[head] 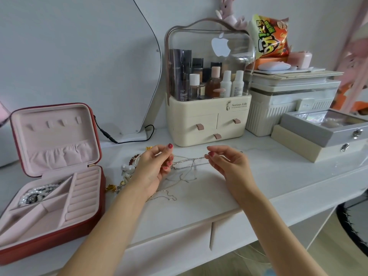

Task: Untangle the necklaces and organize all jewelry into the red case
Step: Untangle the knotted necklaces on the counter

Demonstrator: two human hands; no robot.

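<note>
**knotfixer:** where's the tangle sitting relative to the hands?

**deskcam:** right between them. The silver necklaces (189,163) are stretched left-to-right, left hand (154,166) pinching one end, right hand (225,160) pinching the other, both with fingers curled on the chain. The knot looks closer to the left hand, and loose strands droop from it onto the desk (268,172), toward the front edge.

**knotfixer:** and the red case (49,196)?

**deskcam:** open at the desk's left end, well apart from the chains, so the left arm is nearer. One compartment already holds something beaded. More jewelry (127,174) lies behind the left wrist, between hands and case.

**knotfixer:** room to work?

**deskcam:** I'd say yes. Bare desk under and to the right of the hands; the makeup organizer (208,120) sits toward the back edge.
</note>
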